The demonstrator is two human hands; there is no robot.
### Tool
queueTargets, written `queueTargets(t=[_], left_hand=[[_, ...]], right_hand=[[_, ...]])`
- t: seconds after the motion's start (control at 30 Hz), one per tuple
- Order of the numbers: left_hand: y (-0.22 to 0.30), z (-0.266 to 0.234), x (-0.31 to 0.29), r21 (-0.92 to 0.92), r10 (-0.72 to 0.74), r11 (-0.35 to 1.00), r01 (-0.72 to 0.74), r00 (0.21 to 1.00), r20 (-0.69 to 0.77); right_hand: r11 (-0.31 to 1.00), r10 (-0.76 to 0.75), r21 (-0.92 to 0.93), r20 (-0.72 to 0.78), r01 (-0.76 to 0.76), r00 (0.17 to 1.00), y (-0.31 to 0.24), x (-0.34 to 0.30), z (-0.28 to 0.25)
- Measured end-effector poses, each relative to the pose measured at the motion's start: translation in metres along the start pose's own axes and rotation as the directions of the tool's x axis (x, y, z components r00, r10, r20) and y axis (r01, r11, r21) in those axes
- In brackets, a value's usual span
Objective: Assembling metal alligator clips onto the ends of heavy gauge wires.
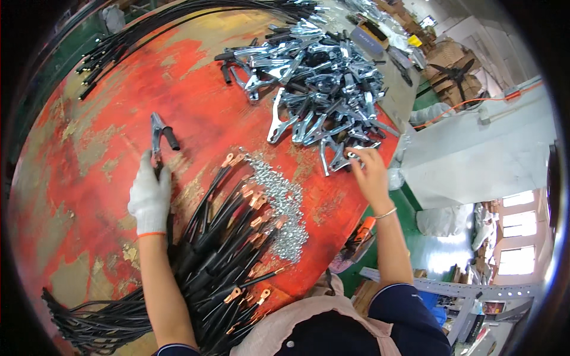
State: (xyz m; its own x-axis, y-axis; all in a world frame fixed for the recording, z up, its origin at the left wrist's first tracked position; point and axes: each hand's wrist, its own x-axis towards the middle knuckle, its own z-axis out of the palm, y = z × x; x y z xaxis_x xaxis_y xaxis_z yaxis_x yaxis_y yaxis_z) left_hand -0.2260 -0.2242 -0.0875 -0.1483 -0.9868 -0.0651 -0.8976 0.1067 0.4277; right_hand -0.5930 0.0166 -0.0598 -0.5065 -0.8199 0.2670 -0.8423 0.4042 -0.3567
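My left hand (149,196), in a white knitted glove with an orange cuff edge, is closed around the lower end of a metal spring clamp (157,132). One of its handles has a black sleeve, and a black cable runs under the hand. My bare right hand (369,172) reaches to the near right edge of a large pile of silver clamps (332,83). Its thumb and fingertips pinch a clamp (338,159) there. Between my arms lie black cables (219,243) with copper ring lugs (257,200), beside a heap of small metal nuts or screws (282,202).
The red, worn tabletop (101,154) carries more black cables (142,35) along its far left edge. At the back right stand a small box (367,38) and a black fan (454,77). A pale cabinet (475,154) is to the right, with an orange cord above it.
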Motion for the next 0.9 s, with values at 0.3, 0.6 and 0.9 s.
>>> queueTargets(t=[0.3,0.6,0.9], left_hand=[[0.047,-0.001,-0.040,-0.004,0.463,0.883,-0.469,0.871,0.163],[0.037,0.021,-0.032,-0.259,0.493,0.826,-0.500,0.865,-0.097],[0.043,-0.031,-0.052,-0.801,0.487,0.411,0.435,0.637,0.597]], right_hand=[[0.832,-0.410,-0.280,0.269,0.479,0.871,0.020,0.018,0.009],[0.150,0.056,0.983,-0.119,0.109,0.991,-0.038,0.035,-0.037],[-0.497,0.229,0.809,0.472,-0.315,0.851,-0.137,0.026,0.022]])
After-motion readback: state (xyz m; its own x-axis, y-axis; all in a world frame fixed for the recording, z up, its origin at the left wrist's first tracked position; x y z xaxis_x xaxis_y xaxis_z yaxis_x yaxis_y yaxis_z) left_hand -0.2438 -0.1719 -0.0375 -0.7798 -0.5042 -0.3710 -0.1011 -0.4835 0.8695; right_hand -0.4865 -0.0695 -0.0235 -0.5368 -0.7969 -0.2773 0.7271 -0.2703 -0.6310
